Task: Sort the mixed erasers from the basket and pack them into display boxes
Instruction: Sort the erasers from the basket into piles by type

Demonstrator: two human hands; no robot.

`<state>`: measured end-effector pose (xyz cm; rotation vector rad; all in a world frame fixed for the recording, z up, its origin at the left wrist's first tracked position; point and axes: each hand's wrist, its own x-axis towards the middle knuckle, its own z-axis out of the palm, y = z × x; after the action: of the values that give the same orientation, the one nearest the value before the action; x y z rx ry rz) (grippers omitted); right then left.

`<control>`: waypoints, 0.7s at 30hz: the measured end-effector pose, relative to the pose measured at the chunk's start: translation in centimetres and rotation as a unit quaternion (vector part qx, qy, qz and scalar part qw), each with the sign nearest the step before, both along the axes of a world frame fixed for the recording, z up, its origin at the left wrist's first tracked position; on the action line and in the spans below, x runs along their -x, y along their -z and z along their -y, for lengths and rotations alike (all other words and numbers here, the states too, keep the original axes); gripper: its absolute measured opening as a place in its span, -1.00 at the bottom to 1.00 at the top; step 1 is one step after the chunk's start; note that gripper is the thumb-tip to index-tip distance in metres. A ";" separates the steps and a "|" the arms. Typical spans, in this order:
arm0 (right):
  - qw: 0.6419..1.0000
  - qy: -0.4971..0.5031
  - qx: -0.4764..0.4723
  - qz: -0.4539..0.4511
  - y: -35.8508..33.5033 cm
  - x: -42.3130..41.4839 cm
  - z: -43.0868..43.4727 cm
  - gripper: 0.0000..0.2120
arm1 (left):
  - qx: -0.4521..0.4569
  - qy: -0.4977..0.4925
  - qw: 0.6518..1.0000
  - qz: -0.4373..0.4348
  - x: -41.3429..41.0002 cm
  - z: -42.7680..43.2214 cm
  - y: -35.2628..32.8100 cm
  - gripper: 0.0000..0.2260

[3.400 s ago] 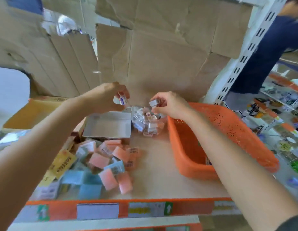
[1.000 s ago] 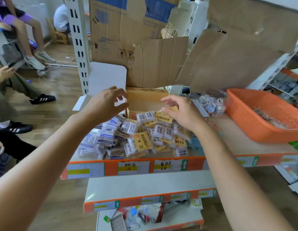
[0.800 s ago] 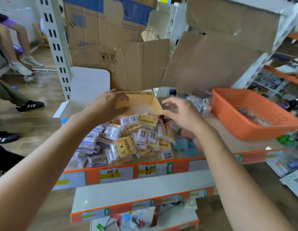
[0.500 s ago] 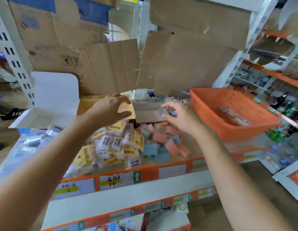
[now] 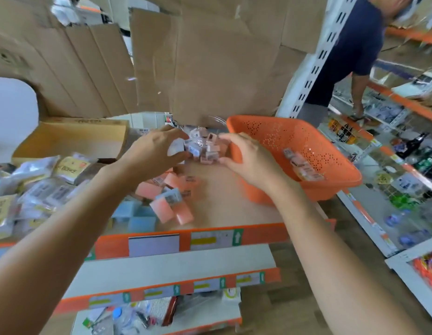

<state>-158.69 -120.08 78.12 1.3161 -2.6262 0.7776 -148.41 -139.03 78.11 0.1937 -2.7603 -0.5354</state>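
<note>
Small boxed erasers [image 5: 209, 151] are heaped in a clear tub [image 5: 198, 135] just left of the orange basket [image 5: 277, 136] — a few more erasers [image 5: 301, 166] lie inside the basket. The left hand [image 5: 154, 154], on the heap's side away from the basket, pinches a pale eraser [image 5: 175, 144] in curled fingers. The right hand [image 5: 251, 163], between heap and basket, spreads thumb and forefinger at the heap — whether it grips one cannot be told. Further left lie loose pink and blue erasers [image 5: 166, 201] and an open yellow box [image 5: 72, 141].

basket [image 5: 270, 134]: orange, dotted holes | erasers [image 5: 161, 210]: pink, blue | box [image 5: 72, 141]: yellow
</note>
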 end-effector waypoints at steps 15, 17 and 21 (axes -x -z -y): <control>0.994 0.101 -0.008 0.028 -1.3 5.5 -5.3 -0.61 | -0.012 0.073 0.997 -0.027 7.3 -3.2 -1.0 -0.67; 0.993 0.108 -0.018 0.033 -1.4 6.7 -6.2 -0.62 | -0.008 0.090 0.996 -0.024 8.5 -3.7 -1.1 -0.68; 0.992 0.106 -0.042 0.059 -1.4 9.7 -8.1 -0.64 | -0.022 0.101 0.994 -0.026 10.9 -5.6 -1.4 -0.67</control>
<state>-168.41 -111.97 79.49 1.0148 -2.8604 0.7419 -159.34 -133.39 79.47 -0.0889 -2.7343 -0.6419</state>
